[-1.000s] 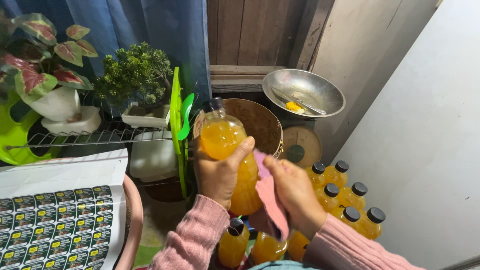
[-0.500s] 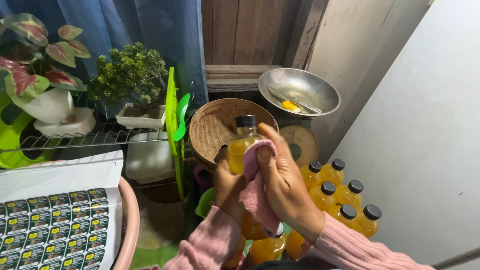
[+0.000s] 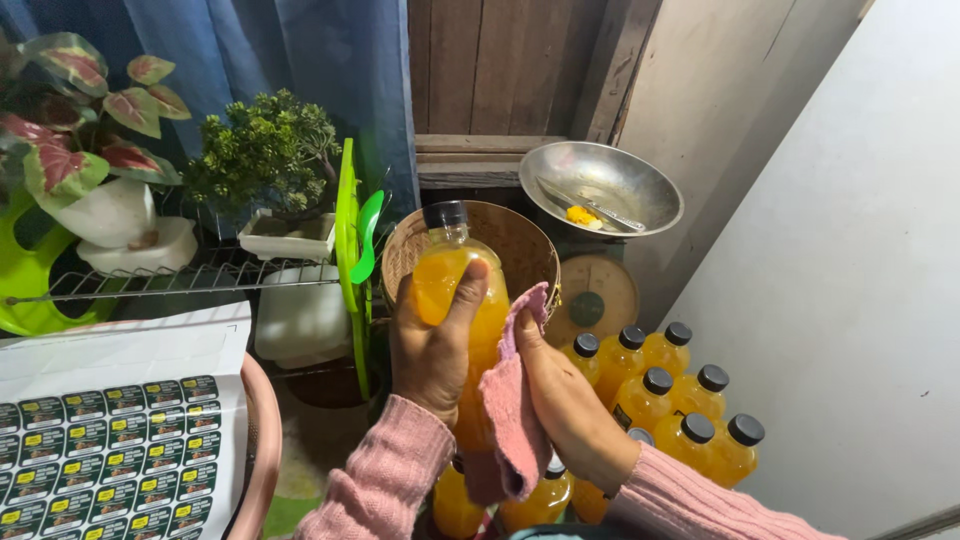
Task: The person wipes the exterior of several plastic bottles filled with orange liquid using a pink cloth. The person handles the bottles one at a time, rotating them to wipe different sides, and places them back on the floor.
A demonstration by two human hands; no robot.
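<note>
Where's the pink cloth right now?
The pink cloth is near the middle of the head view, in the right hand, pressed against the orange bottle that the left hand holds.

A clear plastic bottle (image 3: 455, 300) full of bright orange juice, sealed with a black cap, stands nearly upright and slightly tilted in mid-air in front of a round woven basket, while a soft, crumpled pink cloth (image 3: 512, 410) presses against its right side and hangs down below it.
</note>
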